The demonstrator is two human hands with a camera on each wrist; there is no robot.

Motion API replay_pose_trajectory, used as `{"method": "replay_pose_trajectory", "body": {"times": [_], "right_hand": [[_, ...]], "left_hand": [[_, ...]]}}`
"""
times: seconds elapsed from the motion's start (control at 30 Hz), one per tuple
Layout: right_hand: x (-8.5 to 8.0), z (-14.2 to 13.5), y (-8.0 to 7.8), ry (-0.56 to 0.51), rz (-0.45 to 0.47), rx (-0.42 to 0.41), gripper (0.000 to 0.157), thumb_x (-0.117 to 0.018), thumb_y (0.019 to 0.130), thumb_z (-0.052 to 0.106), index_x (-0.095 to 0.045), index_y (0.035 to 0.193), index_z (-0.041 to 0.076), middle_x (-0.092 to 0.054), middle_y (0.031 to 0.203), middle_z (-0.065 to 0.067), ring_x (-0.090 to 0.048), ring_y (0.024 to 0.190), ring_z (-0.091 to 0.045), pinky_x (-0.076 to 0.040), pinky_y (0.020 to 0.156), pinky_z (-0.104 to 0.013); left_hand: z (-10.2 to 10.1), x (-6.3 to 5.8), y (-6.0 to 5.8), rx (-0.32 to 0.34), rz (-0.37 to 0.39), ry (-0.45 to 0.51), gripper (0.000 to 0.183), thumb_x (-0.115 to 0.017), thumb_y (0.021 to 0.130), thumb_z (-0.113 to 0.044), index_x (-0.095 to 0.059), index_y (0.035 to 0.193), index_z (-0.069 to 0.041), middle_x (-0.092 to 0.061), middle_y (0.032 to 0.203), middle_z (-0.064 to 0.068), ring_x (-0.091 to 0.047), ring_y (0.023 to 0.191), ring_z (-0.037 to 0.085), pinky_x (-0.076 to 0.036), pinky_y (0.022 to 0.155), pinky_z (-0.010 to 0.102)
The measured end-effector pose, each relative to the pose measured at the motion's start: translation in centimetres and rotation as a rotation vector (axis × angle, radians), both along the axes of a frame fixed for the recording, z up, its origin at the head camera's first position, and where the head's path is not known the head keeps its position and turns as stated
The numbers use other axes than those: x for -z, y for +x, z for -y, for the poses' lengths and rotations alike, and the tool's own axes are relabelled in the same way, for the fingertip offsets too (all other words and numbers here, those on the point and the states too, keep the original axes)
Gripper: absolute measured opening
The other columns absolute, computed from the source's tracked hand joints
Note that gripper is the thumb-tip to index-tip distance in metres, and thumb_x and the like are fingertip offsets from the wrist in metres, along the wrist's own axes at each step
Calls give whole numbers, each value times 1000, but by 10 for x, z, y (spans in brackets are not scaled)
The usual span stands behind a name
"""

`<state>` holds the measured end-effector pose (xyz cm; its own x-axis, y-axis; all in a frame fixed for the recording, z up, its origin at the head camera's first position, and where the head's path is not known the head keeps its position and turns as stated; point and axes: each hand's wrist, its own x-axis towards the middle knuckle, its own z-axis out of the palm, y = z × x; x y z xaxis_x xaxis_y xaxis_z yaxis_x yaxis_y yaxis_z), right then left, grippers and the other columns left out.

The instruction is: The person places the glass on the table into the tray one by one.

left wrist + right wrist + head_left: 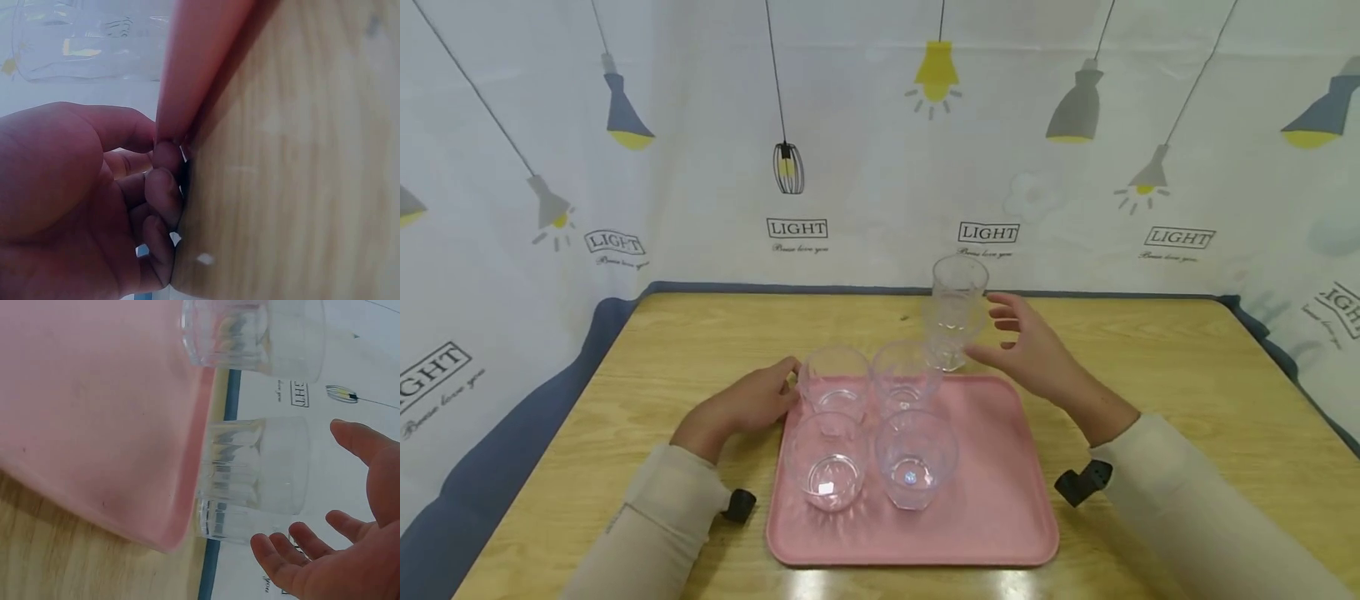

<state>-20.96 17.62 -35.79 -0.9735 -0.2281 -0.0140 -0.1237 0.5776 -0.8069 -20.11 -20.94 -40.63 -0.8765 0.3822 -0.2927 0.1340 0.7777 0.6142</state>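
My left hand (748, 402) pinches the left rim of a pink tray (996, 500); the left wrist view has the thumb on one side of the rim (194, 69) and curled fingertips against the other. Several clear plastic cups (917, 458) stand upright on the tray's left and middle parts. Just beyond its far edge stand two more clear cups, a nearer one (284, 465) and a farther one (226, 522), overlapping in the head view. My right hand (1037, 354) is beside these two, thumb and fingers spread, with a gap to the cups in the right wrist view.
The tray lies on a light wooden table (1150, 367). Behind the table hangs a white cloth (865, 108) printed with lamps, and a dark blue band (790, 288) runs along the far edge.
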Motion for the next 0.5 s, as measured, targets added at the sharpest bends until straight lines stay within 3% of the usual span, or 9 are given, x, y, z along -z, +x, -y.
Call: {"method": "replay_pose_trajectory", "body": {"times": [0.2, 0.5], "right_hand": [[8, 4, -15, 12, 31, -13, 95, -78, 87, 34, -20, 158, 9, -35, 154, -24, -36, 142, -45, -38, 112, -57], [11, 10, -24, 45, 63, -33, 101, -78, 87, 34, -12, 160, 9, -33, 155, -27, -37, 140, -47, -39, 110, -60]], "left_hand": [[3, 2, 0, -3, -5, 3, 25, -45, 105, -19, -48, 128, -12, -53, 75, 2, -49, 65, 17, -43, 65, 31], [3, 4, -1, 8, -19, 21, 25, -46, 103, -17, -48, 128, -12, -53, 75, 2, -49, 64, 17, -42, 63, 31]]}}
